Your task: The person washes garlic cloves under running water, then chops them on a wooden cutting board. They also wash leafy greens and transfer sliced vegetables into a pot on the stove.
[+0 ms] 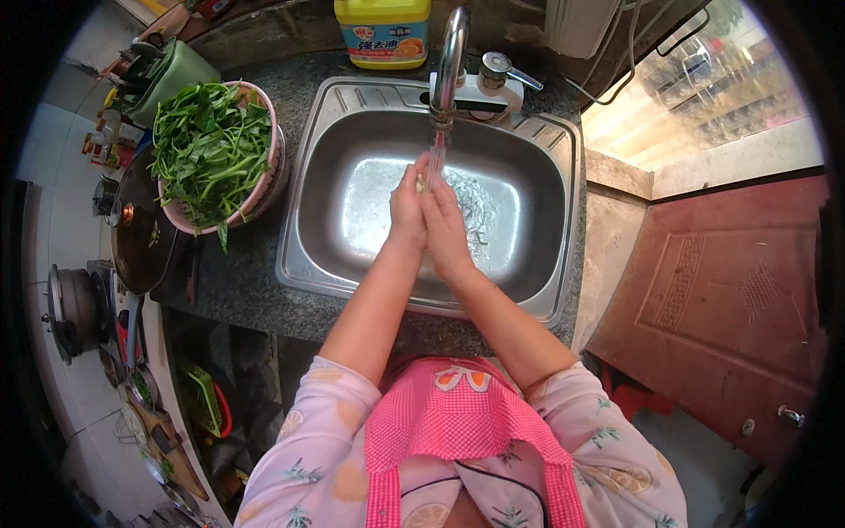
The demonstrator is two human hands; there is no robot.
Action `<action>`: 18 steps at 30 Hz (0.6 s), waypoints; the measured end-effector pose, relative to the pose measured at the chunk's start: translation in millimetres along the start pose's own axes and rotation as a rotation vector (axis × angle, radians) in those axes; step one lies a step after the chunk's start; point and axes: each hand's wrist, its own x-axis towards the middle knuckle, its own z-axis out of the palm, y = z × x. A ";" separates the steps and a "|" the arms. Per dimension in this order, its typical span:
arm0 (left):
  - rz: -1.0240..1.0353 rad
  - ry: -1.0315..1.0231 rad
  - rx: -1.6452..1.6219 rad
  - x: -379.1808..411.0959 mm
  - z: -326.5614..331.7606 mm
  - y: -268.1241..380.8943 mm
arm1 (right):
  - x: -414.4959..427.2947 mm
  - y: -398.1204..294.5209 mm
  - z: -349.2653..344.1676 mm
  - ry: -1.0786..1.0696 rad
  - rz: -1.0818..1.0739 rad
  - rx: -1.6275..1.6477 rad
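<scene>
My left hand [407, 206] and my right hand [447, 221] are pressed together, cupped, over the stainless steel sink [330, 198]. Between them shows a small pale yellowish piece [420, 184], partly hidden by the fingers; it looks like a garlic clove, but is too small to be certain. Water [437, 155] runs from the curved chrome faucet [455, 53] onto the fingers and my right palm. It spreads over the sink bottom to the right of the hands, where a small green scrap [480, 237] lies.
Left of the sink, a pink basket [269, 125] heaped with leafy greens [208, 148] stands on the dark stone counter [257, 284]. A wok [142, 224] is beyond it. Behind the sink are a yellow detergent jug [383, 33] and the faucet lever [525, 79]. A reddish door [719, 297] stands right.
</scene>
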 end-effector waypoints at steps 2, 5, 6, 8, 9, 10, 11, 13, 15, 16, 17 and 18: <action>0.049 0.019 0.005 -1.7 3.2 -0.8 | 7.7 14.9 -3.0 0.013 0.031 -0.002; 0.179 0.034 0.139 -16.1 15.3 -12.3 | 22.7 -5.0 -8.1 0.076 0.234 0.284; 0.127 0.009 0.129 -20.1 15.7 -7.2 | 21.5 -5.6 -9.4 0.086 0.276 0.414; -0.011 -0.093 -0.152 -19.4 10.3 5.8 | 17.2 -6.3 -11.4 0.106 0.358 0.673; -0.072 -0.141 -0.292 -18.3 8.4 11.5 | 15.7 -10.4 -9.2 0.119 0.354 0.748; -0.042 -0.129 -0.298 -17.3 8.8 12.1 | 14.1 -16.5 -6.8 0.133 0.349 0.824; -0.030 -0.107 -0.316 -17.5 9.3 11.5 | 13.5 -19.9 -4.8 0.148 0.344 0.899; -0.020 -0.068 -0.356 -16.9 11.2 7.3 | 16.7 -19.9 -5.2 0.142 0.306 0.883; -0.003 -0.051 -0.381 -20.6 9.6 5.0 | 15.4 -22.6 -4.3 0.127 0.296 0.900; -0.012 -0.049 -0.415 -22.7 9.1 3.7 | 13.2 -24.5 -4.0 0.091 0.284 0.892; -0.022 -0.047 -0.449 -23.6 8.7 2.8 | 10.2 -26.3 -3.9 0.056 0.273 0.885; -0.019 -0.132 -0.473 -21.7 4.2 0.6 | 7.9 -26.9 -2.4 0.017 0.264 0.879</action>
